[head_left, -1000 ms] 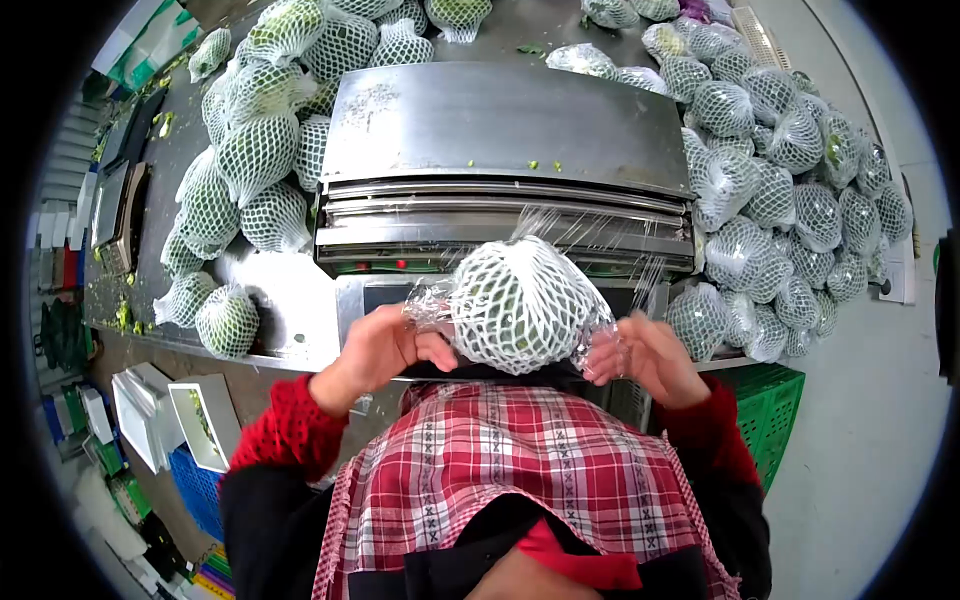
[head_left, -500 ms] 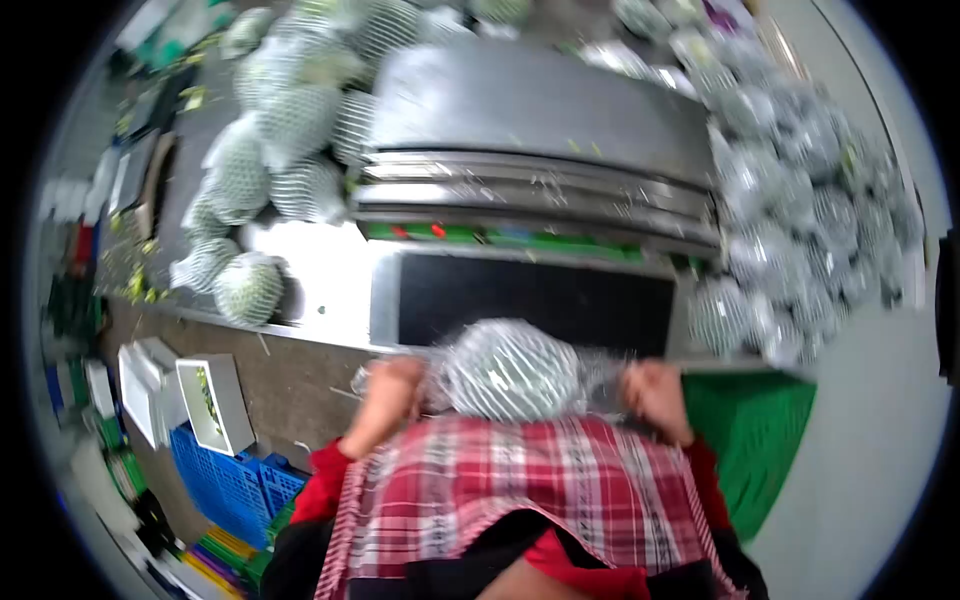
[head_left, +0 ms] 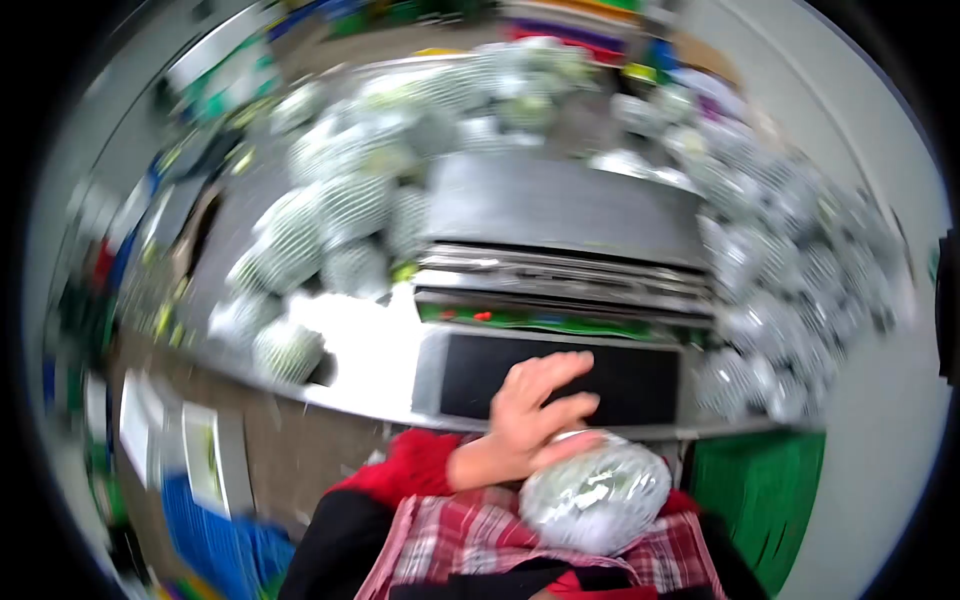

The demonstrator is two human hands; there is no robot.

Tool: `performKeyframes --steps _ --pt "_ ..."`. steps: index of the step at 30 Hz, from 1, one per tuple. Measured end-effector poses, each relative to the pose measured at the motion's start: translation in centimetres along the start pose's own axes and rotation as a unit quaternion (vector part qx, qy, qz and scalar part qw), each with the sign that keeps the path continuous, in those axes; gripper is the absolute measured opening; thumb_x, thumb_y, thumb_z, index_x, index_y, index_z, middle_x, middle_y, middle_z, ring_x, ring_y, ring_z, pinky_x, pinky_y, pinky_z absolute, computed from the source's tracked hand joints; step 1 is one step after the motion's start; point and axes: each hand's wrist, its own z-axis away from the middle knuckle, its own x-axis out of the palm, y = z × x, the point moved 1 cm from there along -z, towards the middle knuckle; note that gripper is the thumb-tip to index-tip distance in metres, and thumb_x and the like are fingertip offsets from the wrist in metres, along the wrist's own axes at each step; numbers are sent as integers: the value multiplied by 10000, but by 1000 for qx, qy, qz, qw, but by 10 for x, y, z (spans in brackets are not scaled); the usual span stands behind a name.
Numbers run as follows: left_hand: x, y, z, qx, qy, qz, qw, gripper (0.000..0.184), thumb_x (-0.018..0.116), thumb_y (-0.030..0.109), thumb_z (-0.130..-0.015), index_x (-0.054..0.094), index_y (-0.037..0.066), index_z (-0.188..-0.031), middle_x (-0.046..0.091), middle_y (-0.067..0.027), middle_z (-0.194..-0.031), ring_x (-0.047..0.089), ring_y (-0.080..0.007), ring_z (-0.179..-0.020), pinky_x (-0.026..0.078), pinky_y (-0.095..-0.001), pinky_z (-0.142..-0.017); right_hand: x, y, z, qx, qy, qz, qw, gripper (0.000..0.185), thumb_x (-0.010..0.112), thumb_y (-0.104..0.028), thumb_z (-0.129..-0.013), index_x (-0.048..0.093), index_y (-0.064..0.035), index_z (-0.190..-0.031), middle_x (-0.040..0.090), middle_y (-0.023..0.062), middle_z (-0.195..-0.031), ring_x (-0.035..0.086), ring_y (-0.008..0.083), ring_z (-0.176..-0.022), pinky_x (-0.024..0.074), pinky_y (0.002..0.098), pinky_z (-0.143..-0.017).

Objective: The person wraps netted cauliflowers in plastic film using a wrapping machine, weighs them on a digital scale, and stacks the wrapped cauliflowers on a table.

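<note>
Close to the plaid apron is a round, netted item in shiny clear film (head_left: 598, 497). My left hand (head_left: 540, 415) reaches across its upper left side, fingers spread, the lower fingers at the film. My right hand is hidden; only a bit of red sleeve shows to the right of the item. Beyond my left hand is the black plate (head_left: 630, 380) of the steel wrapping machine (head_left: 570, 210), its rollers behind the plate.
Netted green produce (head_left: 340, 205) is piled left of the machine, and film-wrapped pieces (head_left: 770, 250) are heaped on the right. A green crate (head_left: 755, 500) stands below the table's right edge. White boxes (head_left: 232, 460) and a blue crate (head_left: 215, 535) are at lower left.
The wrapped item has moved right and toward the apron. My left hand has opened and come over it, while my right hand has gone out of sight. The view has shifted and blurred.
</note>
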Motion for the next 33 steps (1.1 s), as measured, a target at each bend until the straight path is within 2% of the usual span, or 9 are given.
performKeyframes --steps 4,8,11,14,19,24,28,31,33 --pt "-45 10 8 -265 -405 337 808 441 422 125 -961 419 -17 -1378 468 -225 -1397 441 -365 -1312 312 -426 -1108 23 -54 40 46 -102 -285 952 332 653 -162 -855 604 -14 -1148 644 127 -1119 619 201 -953 507 365 -828" --pt "-57 9 28 -293 -279 333 852 665 542 93 -849 290 -27 -1452 447 -175 -1411 427 -268 -1311 308 -364 -1088 31 -97 80 62 -86 -410 906 370 654 -158 -848 588 -13 -1182 632 129 -1161 616 203 -991 506 368 -856" --pt "-5 -16 20 -372 -152 301 865 560 552 211 -934 367 -32 -1404 552 -172 -1285 540 -275 -1178 396 -357 -1011 4 -83 49 -317 34 -33 947 445 582 -211 -900 499 9 -1278 589 106 -1248 608 220 -1078 509 406 -911" --pt "24 -27 -39 -280 -63 259 922 529 586 147 -934 385 -16 -1395 541 -135 -1284 516 -198 -1159 403 -332 -988 -59 -152 -5 -349 -28 -204 914 555 590 -330 -897 464 -1 -1326 575 117 -1261 582 284 -1131 482 457 -985" --pt "-76 -155 -46 -200 236 -274 911 722 786 186 -733 440 -51 -1321 507 -227 -1303 497 -359 -1208 396 -412 -1013 -226 -314 -82 -448 340 131 816 671 664 -313 -881 390 11 -1400 492 151 -1327 501 228 -1175 380 322 -1002" --pt "-221 -278 -38 -378 116 -538 745 977 746 552 -678 396 -70 -1345 385 -250 -1423 296 -414 -1363 241 -518 -1097 -293 -380 -190 -406 478 419 656 744 696 -430 -838 430 21 -1367 549 225 -1251 533 312 -1156 388 384 -1006" --pt "-233 -315 -44 -491 -11 -519 700 1038 703 678 -639 461 -90 -1294 434 -269 -1386 257 -390 -1400 168 -572 -1111 -201 -395 -185 -17 453 697 555 699 647 -425 -860 442 30 -1350 559 256 -1239 543 403 -1138 430 438 -960" --pt "-197 -279 -28 -471 21 -509 720 857 818 477 -590 487 -65 -1165 539 -234 -1206 454 -377 -1224 361 -494 -1008 -234 -393 -205 -400 467 675 407 563 623 -345 -901 494 37 -1292 572 208 -1238 563 368 -1111 441 425 -937" --pt "-175 -272 11 -354 122 -506 777 754 883 233 -504 470 -16 -1083 563 -174 -1009 563 -348 -971 489 -403 -822 -209 -376 -196 -416 402 638 508 534 636 -305 -895 499 31 -1287 575 189 -1229 572 330 -1076 454 397 -906"
